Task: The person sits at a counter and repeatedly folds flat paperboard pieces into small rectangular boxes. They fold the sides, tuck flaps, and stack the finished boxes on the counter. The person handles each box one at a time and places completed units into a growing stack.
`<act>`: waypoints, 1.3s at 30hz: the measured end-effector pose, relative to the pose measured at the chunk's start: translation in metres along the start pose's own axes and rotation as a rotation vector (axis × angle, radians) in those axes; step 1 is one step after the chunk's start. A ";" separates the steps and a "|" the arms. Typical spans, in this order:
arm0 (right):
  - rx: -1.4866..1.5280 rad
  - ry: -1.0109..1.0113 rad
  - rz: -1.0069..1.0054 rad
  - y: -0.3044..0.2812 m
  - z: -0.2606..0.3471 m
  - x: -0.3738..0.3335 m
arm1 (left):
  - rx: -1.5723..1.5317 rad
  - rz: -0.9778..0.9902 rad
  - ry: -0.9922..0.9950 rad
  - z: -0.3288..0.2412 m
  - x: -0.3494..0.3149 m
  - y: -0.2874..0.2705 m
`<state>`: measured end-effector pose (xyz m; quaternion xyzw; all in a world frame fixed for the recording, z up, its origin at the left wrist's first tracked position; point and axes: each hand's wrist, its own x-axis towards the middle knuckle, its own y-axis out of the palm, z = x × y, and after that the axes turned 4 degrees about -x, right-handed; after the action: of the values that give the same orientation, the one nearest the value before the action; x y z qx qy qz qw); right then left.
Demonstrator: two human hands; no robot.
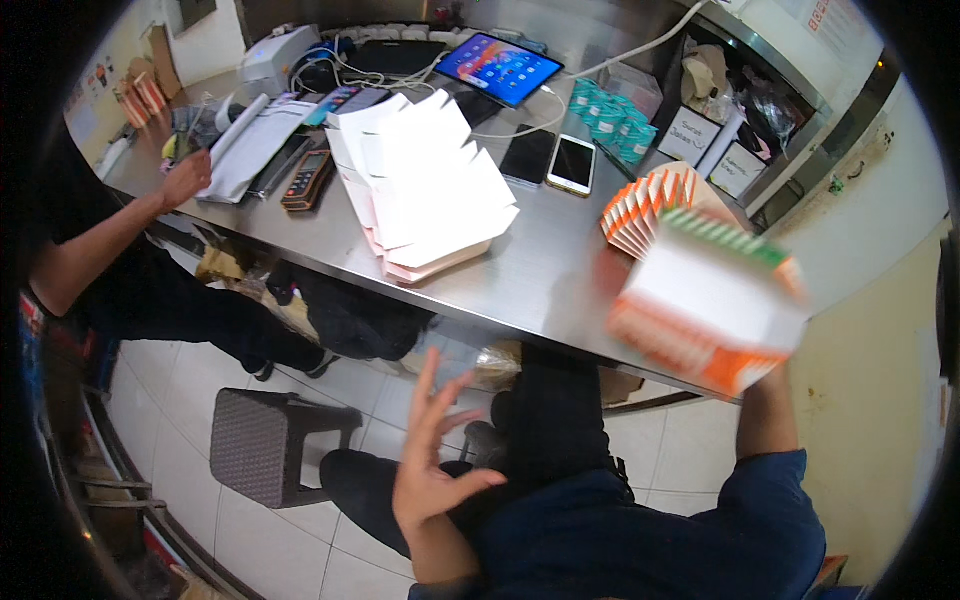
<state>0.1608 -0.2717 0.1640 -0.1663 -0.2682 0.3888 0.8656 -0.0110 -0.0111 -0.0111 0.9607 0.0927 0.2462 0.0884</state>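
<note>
My left hand [430,455] is raised over my lap, fingers spread, holding nothing. At the right end of the table, my right hand [770,384] grips an open cardboard food box [715,285], white inside with orange and green printed sides. The box is blurred by motion and hides most of that hand's fingers. Just behind it lies a fanned stack of orange-and-white cartons [650,205]. A pile of nested white cardboard boxes [425,185] sits at the middle of the table.
The steel table [560,280] carries a lit tablet [500,68], a white phone [571,165], green packets [612,120], an orange-black handheld device [307,180] and papers [250,150]. Another person's hand [187,180] is at the left end. A grey stool [255,445] stands on the floor.
</note>
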 end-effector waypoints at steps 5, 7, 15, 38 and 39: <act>-0.890 0.317 0.021 -0.171 -0.039 -0.030 | -0.043 -0.046 -0.063 0.003 0.001 -0.011; -0.661 0.616 0.145 -0.165 -0.068 -0.014 | -0.028 0.020 -0.116 0.006 0.004 -0.009; -0.794 0.534 0.130 -0.129 -0.165 -0.009 | 0.050 0.149 -0.232 -0.002 0.010 -0.006; -0.907 -0.393 -0.128 0.011 -0.075 0.006 | 1.149 -0.069 0.212 -0.028 0.165 -0.027; -0.874 -0.398 -0.114 0.014 -0.073 0.007 | 1.290 -0.049 0.220 -0.025 0.175 -0.030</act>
<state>0.1996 -0.2629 0.1009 -0.4220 -0.5754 0.2159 0.6665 0.1232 0.0596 0.0835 0.7877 0.2523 0.2359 -0.5101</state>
